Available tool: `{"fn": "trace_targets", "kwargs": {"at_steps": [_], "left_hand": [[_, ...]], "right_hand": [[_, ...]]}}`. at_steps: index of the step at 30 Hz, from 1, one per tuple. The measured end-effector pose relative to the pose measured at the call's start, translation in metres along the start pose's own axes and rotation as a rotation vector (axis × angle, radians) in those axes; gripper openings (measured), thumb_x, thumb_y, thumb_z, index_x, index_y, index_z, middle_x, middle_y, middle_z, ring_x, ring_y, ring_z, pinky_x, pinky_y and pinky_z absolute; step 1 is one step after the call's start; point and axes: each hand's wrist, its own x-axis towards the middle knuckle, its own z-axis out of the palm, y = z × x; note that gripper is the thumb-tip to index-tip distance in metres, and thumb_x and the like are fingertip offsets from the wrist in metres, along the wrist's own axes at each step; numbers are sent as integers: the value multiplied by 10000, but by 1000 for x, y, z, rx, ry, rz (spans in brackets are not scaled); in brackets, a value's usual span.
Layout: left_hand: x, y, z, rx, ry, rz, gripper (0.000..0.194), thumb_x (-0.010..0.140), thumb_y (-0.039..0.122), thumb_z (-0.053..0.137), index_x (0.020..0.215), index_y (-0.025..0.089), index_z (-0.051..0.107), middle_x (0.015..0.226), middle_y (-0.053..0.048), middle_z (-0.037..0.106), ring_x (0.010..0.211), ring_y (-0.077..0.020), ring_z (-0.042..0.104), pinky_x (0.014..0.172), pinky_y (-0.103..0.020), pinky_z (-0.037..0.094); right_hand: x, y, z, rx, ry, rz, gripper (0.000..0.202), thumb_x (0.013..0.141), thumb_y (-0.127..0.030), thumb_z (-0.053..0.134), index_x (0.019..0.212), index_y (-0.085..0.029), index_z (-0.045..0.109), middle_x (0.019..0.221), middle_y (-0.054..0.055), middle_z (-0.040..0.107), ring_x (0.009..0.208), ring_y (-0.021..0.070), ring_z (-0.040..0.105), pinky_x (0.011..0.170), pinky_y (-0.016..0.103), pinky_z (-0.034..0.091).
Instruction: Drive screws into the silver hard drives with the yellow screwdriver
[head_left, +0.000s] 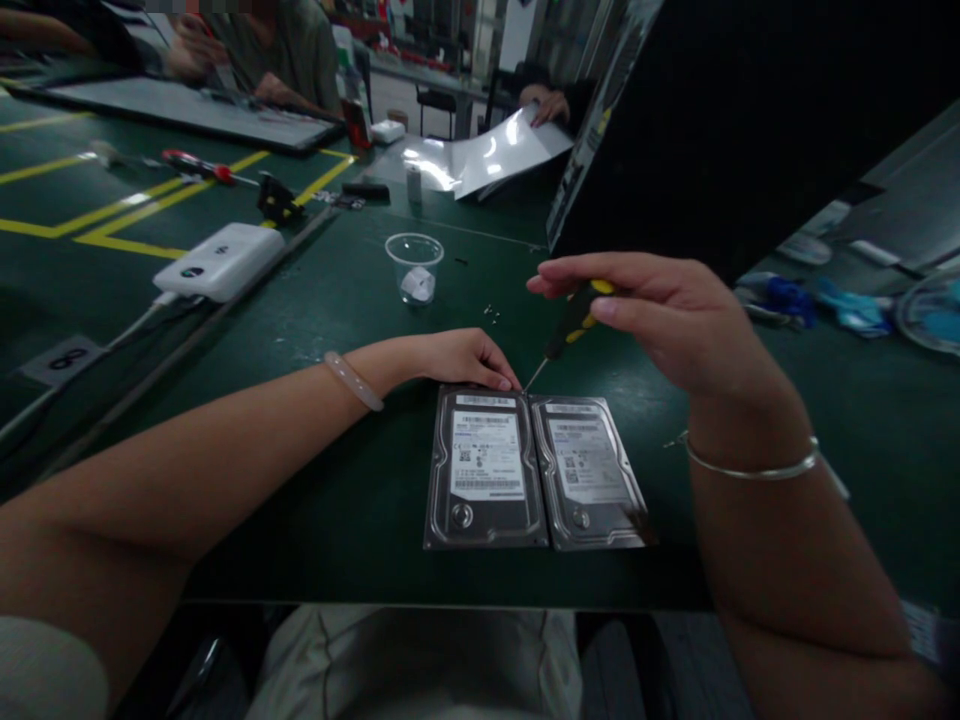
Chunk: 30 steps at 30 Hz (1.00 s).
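Some screws (491, 315) seem out; both hard drives (487, 468) look closed. The right hand (652, 300) grips a screwdriver (568, 328); the left hand (466, 357) curls, hold unclear.

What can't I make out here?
All in the head view:
Screwdriver tip: too small to judge its seating.
Screwdriver handle: partly hidden by the right hand.
Palm of the left hand: turned away.
Fine print on the left hard drive: too small.
Loose bits near the cup: too small to identify.
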Motion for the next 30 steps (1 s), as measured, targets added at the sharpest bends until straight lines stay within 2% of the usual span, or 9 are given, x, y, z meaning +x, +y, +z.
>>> {"fn": "trace_targets", "kwargs": {"at_steps": [4,7,10,13,16,21,25,28,30], "left_hand": [[1,-2,1,-11,10,7,281,847,341,693,1076,206,786,1040,-35,784,894,-157,705,830,-248,500],[2,-3,2,-37,7,8,261,840,334,698,1053,216,791,1027,-30,786,877,-148,701,834,-250,498],[2,-3,2,-46,4,4,262,845,331,696,1064,220,788,1030,-29,786,871,-143,702,829,-252,499],[2,-3,2,-42,5,2,268,852,336,692,1071,214,786,1048,-37,783,888,-150,704,829,-256,501],[1,-2,1,-23,4,5,274,855,335,683,1073,206,786,1053,-46,782,894,-159,701,830,-261,501],[0,-1,0,-1,9,7,278,858,328,687,1086,202,783,1043,-45,783,887,-163,703,831,-262,502],[1,-1,0,-21,3,6,263,853,338,707,1073,219,787,1026,-29,784,873,-155,702,860,-265,498],[1,-2,1,-28,6,-2,258,850,334,709,1069,221,789,1044,-36,781,897,-166,703,880,-284,498],[2,-2,1,-30,5,-6,265,856,327,699,1078,213,787,1057,-51,779,911,-178,704,881,-298,504]], "right_hand": [[3,2,16,-168,126,-40,125,825,-279,741,945,-251,756,963,-4,772,891,171,710,834,346,569],[5,10,27,-449,296,-84,99,842,-331,721,793,-247,701,840,12,717,829,189,664,799,373,549],[7,16,31,-588,367,-107,129,927,-316,593,902,-274,713,899,42,714,886,213,658,858,409,536],[7,15,25,-520,294,-114,228,953,-313,529,1083,-298,717,1098,54,736,1069,238,659,986,446,506],[4,9,12,-327,120,-88,321,949,-305,476,1171,-289,708,1328,20,689,1292,240,583,1121,466,431],[-2,1,-6,-68,-83,-44,412,930,-226,486,1275,-337,681,1423,-40,638,1333,212,567,1135,400,427],[0,2,0,-38,-88,2,329,878,-290,661,1203,-314,712,1198,0,753,1129,213,685,988,401,538],[3,6,16,-255,102,8,162,835,-373,735,931,-242,739,910,18,749,847,186,692,781,351,560],[4,9,26,-420,267,-13,168,852,-378,717,788,-228,675,792,9,694,762,174,648,733,344,538]]}}
